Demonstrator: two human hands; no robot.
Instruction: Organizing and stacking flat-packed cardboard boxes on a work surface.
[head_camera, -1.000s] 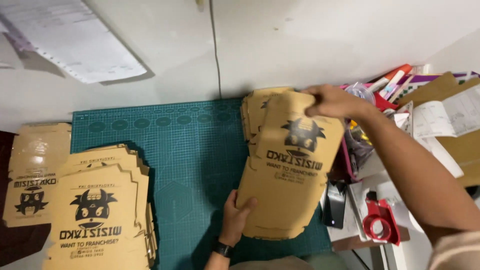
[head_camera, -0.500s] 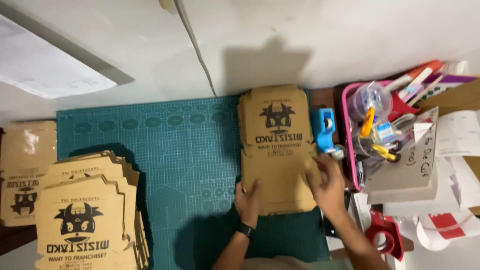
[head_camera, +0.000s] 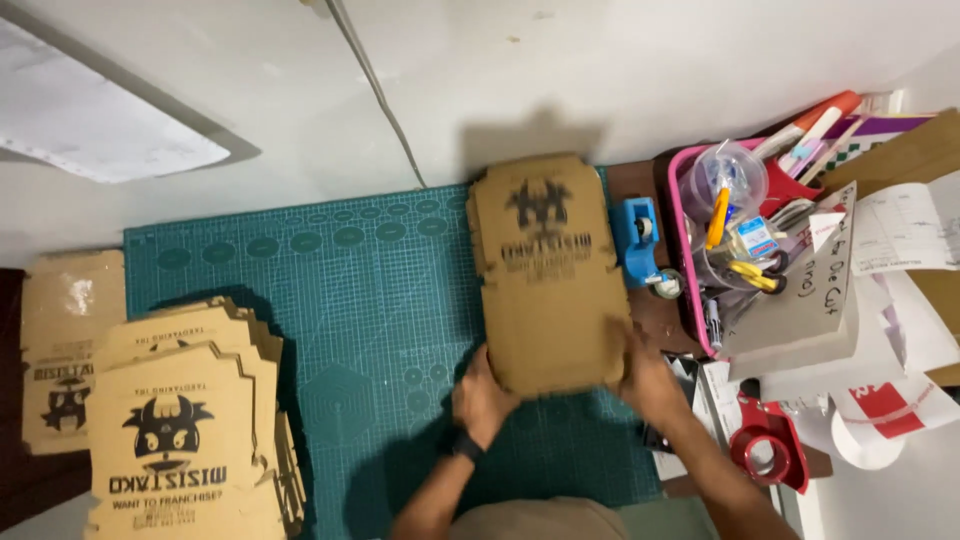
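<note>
**Both hands on a stack of cardboard blanks**

Left hand (head_camera: 483, 400) and right hand (head_camera: 648, 378) pressed against the near corners of a stack of brown printed cardboard blanks (head_camera: 545, 275), grip narrow, fingers apparently curled under the edge, though blurred. Stack lying flat on the green cutting mat (head_camera: 360, 300), reaching away from the grip. Just right of the grip: blue tape dispenser (head_camera: 637, 232), pink basket (head_camera: 680, 250). Far left: another pile of blanks (head_camera: 185, 430).
</note>
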